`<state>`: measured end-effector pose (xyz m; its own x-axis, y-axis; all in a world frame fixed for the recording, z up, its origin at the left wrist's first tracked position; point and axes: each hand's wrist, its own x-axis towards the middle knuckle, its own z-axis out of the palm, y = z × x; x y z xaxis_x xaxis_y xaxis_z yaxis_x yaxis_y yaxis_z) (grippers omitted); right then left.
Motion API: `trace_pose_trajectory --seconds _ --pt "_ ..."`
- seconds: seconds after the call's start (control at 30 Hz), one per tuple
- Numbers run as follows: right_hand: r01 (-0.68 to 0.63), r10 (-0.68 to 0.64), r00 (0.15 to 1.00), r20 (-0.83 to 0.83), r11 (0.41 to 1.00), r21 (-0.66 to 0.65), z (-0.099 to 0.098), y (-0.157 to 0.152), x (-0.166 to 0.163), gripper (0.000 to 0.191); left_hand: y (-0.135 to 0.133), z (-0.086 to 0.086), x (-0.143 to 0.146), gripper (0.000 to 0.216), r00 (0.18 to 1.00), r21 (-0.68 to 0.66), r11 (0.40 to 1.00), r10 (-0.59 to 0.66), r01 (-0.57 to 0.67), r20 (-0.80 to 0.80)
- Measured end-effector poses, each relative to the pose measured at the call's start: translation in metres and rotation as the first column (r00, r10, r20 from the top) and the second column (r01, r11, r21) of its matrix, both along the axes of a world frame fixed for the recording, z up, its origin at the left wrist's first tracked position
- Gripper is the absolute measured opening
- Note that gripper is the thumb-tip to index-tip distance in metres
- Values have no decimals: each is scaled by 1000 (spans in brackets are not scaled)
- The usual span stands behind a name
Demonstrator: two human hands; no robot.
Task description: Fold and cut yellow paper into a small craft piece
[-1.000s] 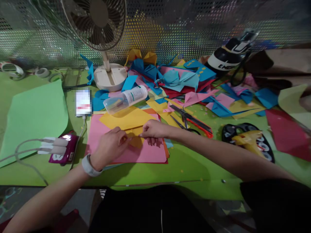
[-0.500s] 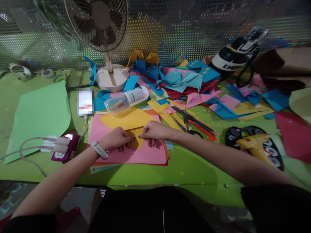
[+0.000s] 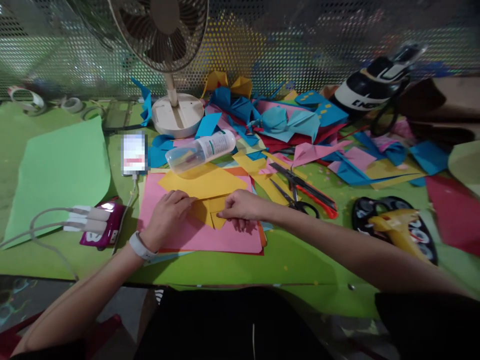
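A folded piece of yellow paper (image 3: 203, 211) lies between my hands on a stack of coloured sheets topped by a pink sheet (image 3: 176, 242). My right hand (image 3: 242, 207) pinches the folded part at its right side, thumb and forefinger together. My left hand (image 3: 167, 215), a pale band on its wrist, rests over the paper's left side with fingers stretched out. Just above spreads a wider yellow paper (image 3: 202, 182); whether both are one sheet I cannot tell. A clear bottle (image 3: 202, 150) with a white label lies along its far edge.
Scissors (image 3: 294, 200) and an orange cutter (image 3: 315, 192) lie right of the stack. A yellow glue gun (image 3: 399, 227) rests farther right. Behind are a fan (image 3: 178, 117), paper scraps (image 3: 288, 122) and a dark bottle (image 3: 363, 90). A phone (image 3: 134, 154) and purple power bank (image 3: 101, 227) sit left.
My left hand has left its pinch near the paper's middle, moved left and flattened out. The right hand stays pinched on the yellow paper, and more folded paper shows between the hands.
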<state>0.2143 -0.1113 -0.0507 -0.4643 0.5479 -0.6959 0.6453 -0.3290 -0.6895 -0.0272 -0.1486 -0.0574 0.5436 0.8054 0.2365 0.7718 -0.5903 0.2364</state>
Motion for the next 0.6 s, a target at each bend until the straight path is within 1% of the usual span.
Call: trace_pose_trajectory --seconds 0.1,0.2,0.27,0.3,0.33,0.37,0.43,0.47,0.5,0.53,0.6 --pt "18 -18 1000 2 1000 19 -1 -7 -5 37 3 -2 0 29 999 10 1000 -4 4 40" --pt "18 -19 1000 10 997 74 1 -15 -11 31 5 -4 0 28 998 26 1000 3 -4 67" --pt "-25 18 999 44 987 160 6 -19 -15 24 5 -5 0 27 997 27 1000 11 -14 81" --pt "-63 44 996 82 968 242 9 -22 -17 21 5 -5 0 27 996 22 1000 11 -13 87" --pt "-112 70 989 133 931 348 12 -25 -19 17 5 -6 -1 26 996 16 1000 10 -11 93" --pt "-172 92 977 190 870 462 14 -28 -20 13 4 -6 -1 26 995 11 1000 6 -7 99" --pt "-291 115 947 299 699 653 16 -33 -22 6 4 -6 -1 26 994 1 1000 1 -1 110" --pt "-337 124 934 335 617 711 14 -36 -21 11 4 -7 -2 26 993 -1 1000 1 0 117" --pt "-369 135 924 357 554 746 12 -38 -20 18 4 -7 -2 27 992 0 1000 1 -1 122" --pt "-389 147 918 368 511 766 9 -39 -19 24 4 -8 -2 27 992 0 1000 2 -2 126" --pt "-400 166 916 366 458 794 3 -41 -17 34 4 -9 -3 29 992 2 1000 3 -4 129"
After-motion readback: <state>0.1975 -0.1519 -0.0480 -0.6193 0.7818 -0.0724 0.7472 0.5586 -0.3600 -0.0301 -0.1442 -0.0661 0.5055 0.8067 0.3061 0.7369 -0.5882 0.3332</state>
